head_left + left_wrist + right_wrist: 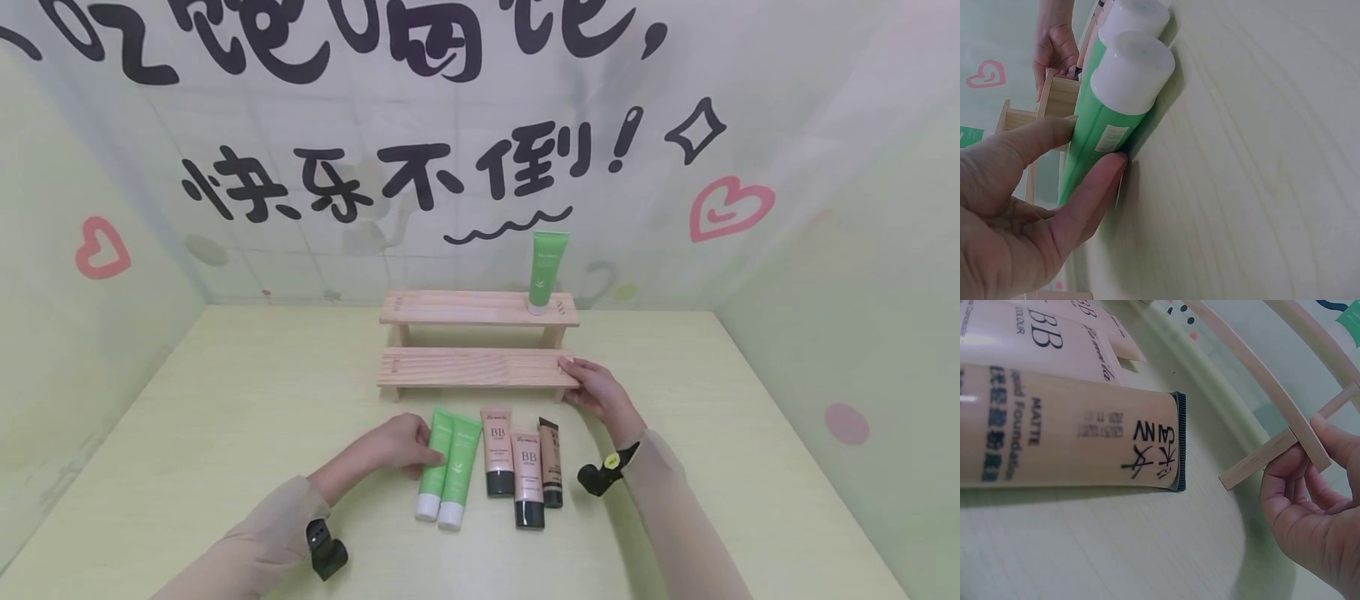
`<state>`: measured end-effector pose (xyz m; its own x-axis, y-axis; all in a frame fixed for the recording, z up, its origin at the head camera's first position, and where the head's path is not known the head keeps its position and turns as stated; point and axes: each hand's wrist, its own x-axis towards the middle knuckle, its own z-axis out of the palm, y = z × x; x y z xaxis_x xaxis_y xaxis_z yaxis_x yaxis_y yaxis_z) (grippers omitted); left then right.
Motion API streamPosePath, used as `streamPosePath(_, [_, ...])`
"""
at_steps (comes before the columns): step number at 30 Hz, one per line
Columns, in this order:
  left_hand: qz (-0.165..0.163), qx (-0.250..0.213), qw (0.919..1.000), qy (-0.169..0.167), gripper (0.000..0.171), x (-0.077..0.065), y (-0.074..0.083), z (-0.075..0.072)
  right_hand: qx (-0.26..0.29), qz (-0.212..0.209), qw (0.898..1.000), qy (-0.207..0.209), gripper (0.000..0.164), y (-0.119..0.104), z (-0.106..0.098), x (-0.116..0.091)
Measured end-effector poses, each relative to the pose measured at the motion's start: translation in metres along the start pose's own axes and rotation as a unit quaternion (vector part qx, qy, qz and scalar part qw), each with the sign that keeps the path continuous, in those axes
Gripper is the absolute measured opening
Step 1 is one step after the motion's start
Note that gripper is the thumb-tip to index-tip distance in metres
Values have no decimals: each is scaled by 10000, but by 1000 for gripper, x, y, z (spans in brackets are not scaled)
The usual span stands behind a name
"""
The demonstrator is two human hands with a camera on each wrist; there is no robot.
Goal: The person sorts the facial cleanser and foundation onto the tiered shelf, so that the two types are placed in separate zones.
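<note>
Pinching grn tube (432, 481) w/ L hand (405, 442), shelf (472, 367) w/ R hand (600, 390).

The green tubes (459, 467) have white caps (451, 516), the pink BB tubes (498, 450) black caps (529, 514). The tan tube (551, 458) bears black lettering (1144, 431). Pale wood grain streaks the rack (450, 367); a pink heart (723, 217) marks the whitish wall (337, 258) behind.
</note>
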<state>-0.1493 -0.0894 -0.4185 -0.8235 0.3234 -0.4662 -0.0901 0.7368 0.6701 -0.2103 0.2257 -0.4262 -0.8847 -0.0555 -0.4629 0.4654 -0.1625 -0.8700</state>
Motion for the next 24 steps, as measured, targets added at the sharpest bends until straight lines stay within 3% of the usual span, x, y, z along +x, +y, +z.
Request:
streamPosePath(12, [4,-264,9996,120,33,-5,3,3,112,16,9999,-8,60,0,-1,1])
streamPosePath(24, [-9,-515,9984,245,36,-3,-8,-6,94,5,9999,-56,62,0,-2,1])
